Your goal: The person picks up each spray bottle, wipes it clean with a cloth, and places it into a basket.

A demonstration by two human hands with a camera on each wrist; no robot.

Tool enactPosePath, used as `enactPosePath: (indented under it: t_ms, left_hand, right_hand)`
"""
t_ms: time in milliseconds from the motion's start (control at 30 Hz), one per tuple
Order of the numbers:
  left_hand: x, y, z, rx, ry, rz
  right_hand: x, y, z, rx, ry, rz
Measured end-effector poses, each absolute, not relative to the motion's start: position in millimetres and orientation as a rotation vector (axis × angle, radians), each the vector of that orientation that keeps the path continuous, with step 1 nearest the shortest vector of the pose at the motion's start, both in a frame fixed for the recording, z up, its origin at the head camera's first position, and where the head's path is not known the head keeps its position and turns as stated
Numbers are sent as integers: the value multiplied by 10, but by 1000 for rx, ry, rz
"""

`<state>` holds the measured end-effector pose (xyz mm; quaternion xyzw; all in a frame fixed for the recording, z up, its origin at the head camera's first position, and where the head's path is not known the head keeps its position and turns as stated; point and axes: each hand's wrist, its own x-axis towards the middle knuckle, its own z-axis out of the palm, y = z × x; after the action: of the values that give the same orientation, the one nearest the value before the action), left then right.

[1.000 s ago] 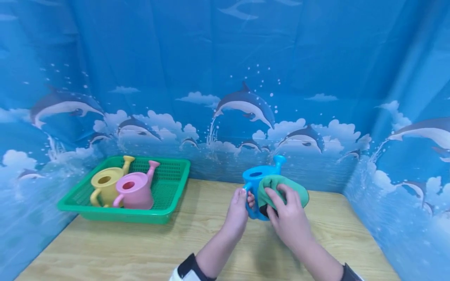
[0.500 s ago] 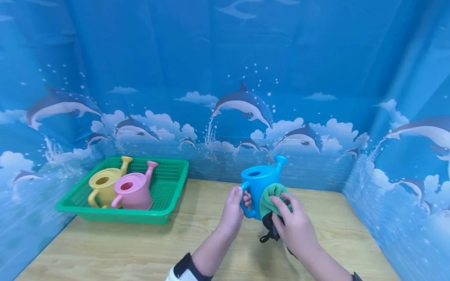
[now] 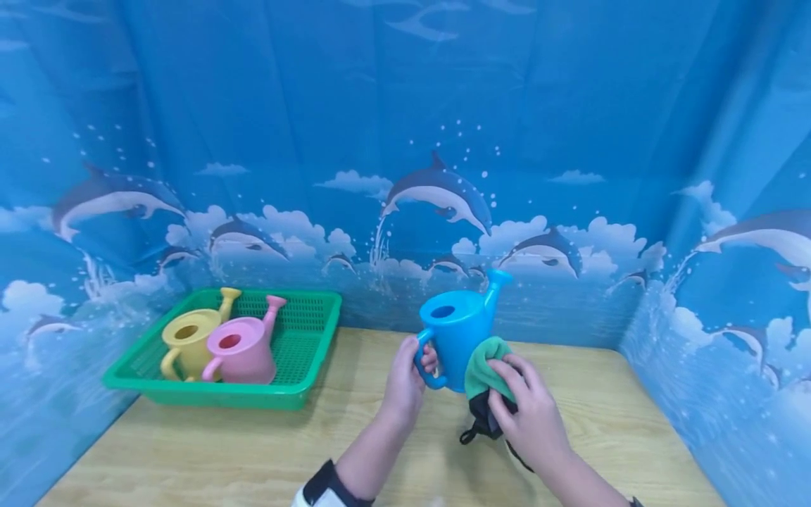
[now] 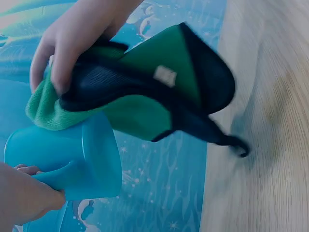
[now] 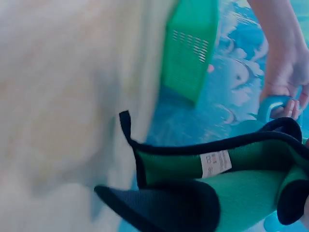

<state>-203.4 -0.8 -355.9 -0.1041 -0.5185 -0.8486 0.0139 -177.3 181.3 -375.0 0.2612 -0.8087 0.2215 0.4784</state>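
Observation:
My left hand (image 3: 407, 378) grips the handle of a blue watering can (image 3: 455, 338), which is held above the wooden table with its spout pointing up and to the right. My right hand (image 3: 531, 408) pinches a bunched green cloth (image 3: 486, 366) against the can's right side, low on the body. Black edging and a hanging loop trim the cloth, and its loose part droops below the fingers. A small white label (image 5: 216, 163) shows inside its fold in the right wrist view. In the left wrist view the cloth (image 4: 140, 113) overlaps the can's wall.
At the left of the table (image 3: 253, 458) sits a green basket (image 3: 222, 398). It holds a yellow watering can (image 3: 191, 345) and a pink watering can (image 3: 243, 352), side by side. A blue dolphin-print curtain (image 3: 380, 105) encloses the back and sides.
The blue watering can has shifted left and slightly up with my left hand. My right hand has slid the cloth lower on the can, and the cloth's black trim and loop now hang down.

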Motion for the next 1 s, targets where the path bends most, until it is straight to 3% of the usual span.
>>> enactPosePath:
  t_ms: [167,567,1000]
  left_hand:
    - [-2046,-65,-3575,-375,-1682,-2631]
    - [-2059,-183,-3616,-400,-1926,-2594]
    - [-2076,-270,-3580,-419,-1816,-2608]
  right_hand:
    - [-1718,1837,-3817,591,-2018,619]
    - [-1739,1882,-3503,439,-2074,875]
    - [-1674,1867,-3821,539,-2062,831]
